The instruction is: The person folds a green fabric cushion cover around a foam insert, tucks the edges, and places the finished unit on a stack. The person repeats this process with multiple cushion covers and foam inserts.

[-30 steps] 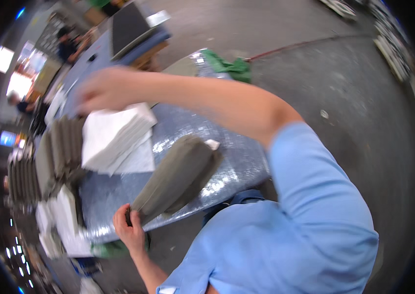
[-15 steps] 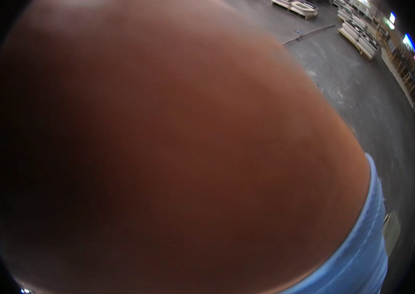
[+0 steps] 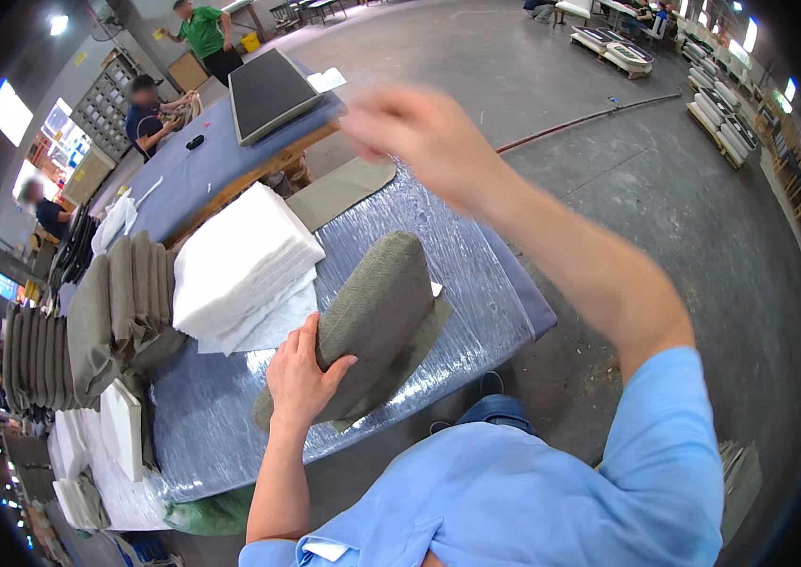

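A grey-green fabric cushion stands tilted on its edge on the plastic-covered table in front of me. My left hand grips its near left edge, thumb on one face and fingers over the other side. Loose fabric hangs along the cushion's lower edge, and a small white bit shows behind it. My right hand is raised beyond the cushion, away from it and smeared by motion, so its fingers are unclear. Beyond the cushion lies a flat grey-green fabric piece.
White batting sheets are stacked left of the cushion. Filled grey-green cushions stand in rows farther left. A blue-topped table beyond carries a dark framed panel. Several people work at the far left. Loaded pallets stand far right.
Half a second ago a bare arm close to the camera hid nearly everything. Now that arm has moved away, and the table, cushion and both hands show.
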Demonstrator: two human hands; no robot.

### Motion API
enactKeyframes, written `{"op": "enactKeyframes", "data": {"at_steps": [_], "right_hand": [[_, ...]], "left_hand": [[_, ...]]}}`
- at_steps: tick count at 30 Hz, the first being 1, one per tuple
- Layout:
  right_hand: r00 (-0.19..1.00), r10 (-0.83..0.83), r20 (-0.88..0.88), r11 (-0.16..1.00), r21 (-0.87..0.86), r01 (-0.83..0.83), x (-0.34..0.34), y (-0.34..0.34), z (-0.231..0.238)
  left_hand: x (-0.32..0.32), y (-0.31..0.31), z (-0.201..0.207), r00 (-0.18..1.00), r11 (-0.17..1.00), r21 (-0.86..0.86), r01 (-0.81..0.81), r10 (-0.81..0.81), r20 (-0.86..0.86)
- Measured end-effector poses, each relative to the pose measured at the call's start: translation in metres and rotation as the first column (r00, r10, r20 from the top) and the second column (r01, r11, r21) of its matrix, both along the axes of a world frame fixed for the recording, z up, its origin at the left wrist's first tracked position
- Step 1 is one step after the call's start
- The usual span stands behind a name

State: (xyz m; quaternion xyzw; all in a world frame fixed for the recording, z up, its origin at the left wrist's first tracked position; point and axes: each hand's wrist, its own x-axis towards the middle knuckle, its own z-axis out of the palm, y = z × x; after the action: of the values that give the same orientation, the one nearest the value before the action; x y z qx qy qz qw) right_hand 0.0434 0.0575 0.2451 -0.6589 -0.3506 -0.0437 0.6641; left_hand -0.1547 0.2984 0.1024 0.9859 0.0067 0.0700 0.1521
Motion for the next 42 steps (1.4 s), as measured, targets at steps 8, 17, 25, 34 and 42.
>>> {"op": "enactKeyframes", "data": {"at_steps": [8, 17, 25, 34, 42], "right_hand": [[-0.007, -0.540, -0.842, 0.692, -0.449, 0.566, -0.207, -0.239, -0.370], [-0.188, -0.558, -0.808, 0.685, -0.576, 0.446, -0.235, -0.339, -0.438], [0.284, -0.252, -0.925, 0.968, -0.239, 0.080, -0.072, -0.374, -0.443], [0.099, 0.092, -0.991, 0.978, 0.108, 0.179, 0.034, -0.342, -0.430], [-0.033, -0.017, -0.999, 0.974, -0.024, 0.226, 0.020, -0.325, -0.456]], "left_hand": [[0.057, -0.037, 0.023, 0.959, 0.997, 0.022, 0.074, -0.065, -0.276], [0.114, -0.121, 0.027, 0.961, 0.996, 0.088, 0.024, 0.001, -0.278], [0.123, -0.210, 0.066, 0.984, 0.995, 0.095, 0.032, -0.014, -0.179], [0.162, -0.281, 0.074, 0.967, 0.983, 0.100, 0.154, -0.130, -0.218], [0.185, -0.281, 0.071, 0.919, 0.922, 0.148, 0.357, -0.318, -0.235]]}}
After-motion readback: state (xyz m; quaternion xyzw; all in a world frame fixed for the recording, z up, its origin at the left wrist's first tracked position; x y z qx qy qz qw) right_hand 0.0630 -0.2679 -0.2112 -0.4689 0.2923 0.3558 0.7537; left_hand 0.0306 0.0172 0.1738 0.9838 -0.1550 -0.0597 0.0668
